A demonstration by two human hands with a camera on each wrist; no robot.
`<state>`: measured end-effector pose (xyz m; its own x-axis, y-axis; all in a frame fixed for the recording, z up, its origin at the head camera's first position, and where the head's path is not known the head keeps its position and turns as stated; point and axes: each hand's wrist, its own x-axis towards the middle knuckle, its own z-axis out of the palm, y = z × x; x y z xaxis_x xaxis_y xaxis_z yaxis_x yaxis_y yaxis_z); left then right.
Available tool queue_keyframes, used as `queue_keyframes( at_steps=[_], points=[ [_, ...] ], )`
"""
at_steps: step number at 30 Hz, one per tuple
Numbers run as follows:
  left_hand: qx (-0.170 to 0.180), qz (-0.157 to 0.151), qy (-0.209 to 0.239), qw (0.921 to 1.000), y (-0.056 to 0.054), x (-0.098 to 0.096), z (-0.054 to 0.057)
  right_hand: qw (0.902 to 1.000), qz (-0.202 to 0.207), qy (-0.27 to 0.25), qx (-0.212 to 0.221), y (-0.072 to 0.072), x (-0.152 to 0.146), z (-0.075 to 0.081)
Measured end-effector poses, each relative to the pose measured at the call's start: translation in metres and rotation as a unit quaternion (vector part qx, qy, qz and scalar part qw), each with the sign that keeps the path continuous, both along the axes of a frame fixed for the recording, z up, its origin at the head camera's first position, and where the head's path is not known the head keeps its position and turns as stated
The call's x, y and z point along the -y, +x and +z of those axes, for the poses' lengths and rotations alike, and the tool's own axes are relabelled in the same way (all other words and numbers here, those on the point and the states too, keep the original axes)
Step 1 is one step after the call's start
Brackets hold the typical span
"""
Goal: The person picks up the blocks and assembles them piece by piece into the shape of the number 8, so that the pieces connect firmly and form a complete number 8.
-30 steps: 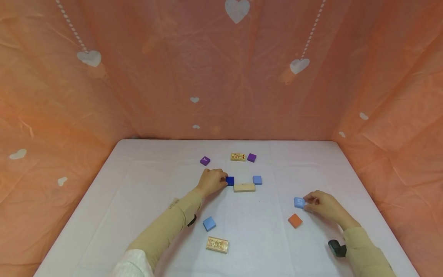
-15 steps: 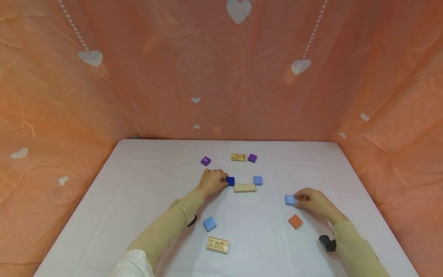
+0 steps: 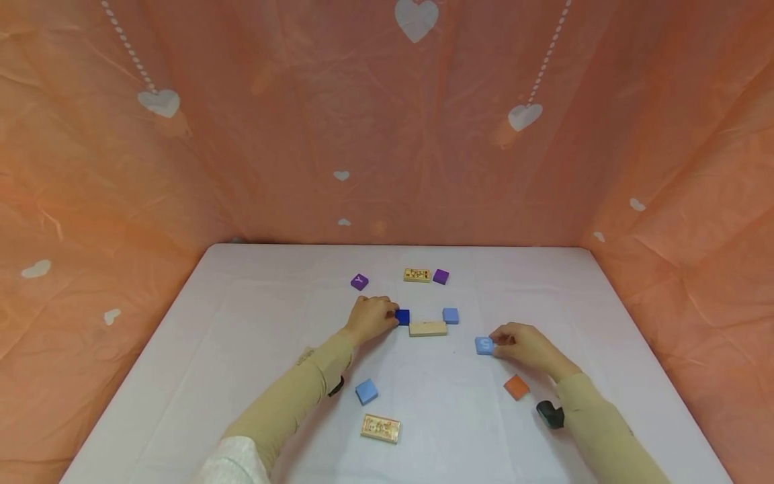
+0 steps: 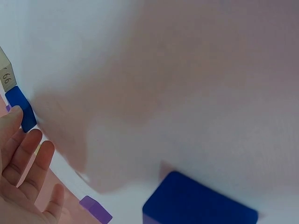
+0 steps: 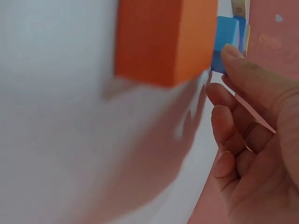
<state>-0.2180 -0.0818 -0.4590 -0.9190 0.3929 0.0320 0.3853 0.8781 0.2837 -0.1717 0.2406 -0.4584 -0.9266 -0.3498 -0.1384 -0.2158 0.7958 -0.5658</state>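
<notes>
My left hand (image 3: 370, 318) pinches a dark blue square block (image 3: 403, 317) between thumb and fingers, right at the left end of a plain wooden block (image 3: 428, 329). Its thumb lies on the near side in the left wrist view. At that wooden block's right end sits a periwinkle block (image 3: 450, 315). Farther right my right hand (image 3: 527, 347) pinches a light blue block (image 3: 484, 345) with a white S-like mark on top. An orange block (image 3: 517, 387) lies just below that hand; it looms large in the right wrist view.
Toward the back lie a purple block marked Y (image 3: 359, 281), a printed wooden block (image 3: 417, 275) and another purple block (image 3: 441, 276). Nearer me are a blue block (image 3: 366, 391) and a second printed wooden block (image 3: 380, 428). Orange cloth (image 3: 387, 134) hangs behind the white table (image 3: 242, 323).
The right hand has slid left with the light blue block, toward the wooden block, passing behind the orange block. The left hand stays in place on the dark blue block.
</notes>
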Motion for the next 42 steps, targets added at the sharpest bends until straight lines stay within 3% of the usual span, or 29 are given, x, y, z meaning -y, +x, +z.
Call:
queue_keyframes(
  at_steps=[11, 19, 42],
  points=[
    [-0.006, -0.001, -0.008, 0.9999, -0.001, 0.0, -0.003, 0.9995, 0.007, -0.017, 0.026, -0.004, 0.025, 0.0],
    [-0.002, 0.003, 0.003, 1.0, -0.003, 0.0, -0.005, 0.9991, 0.018, -0.031, 0.022, -0.005, 0.038, -0.002],
    [-0.01, -0.003, 0.005, 0.9999, 0.001, 0.001, -0.004, 0.9991, 0.008, -0.039, 0.012, -0.01, 0.043, -0.012]
  ],
)
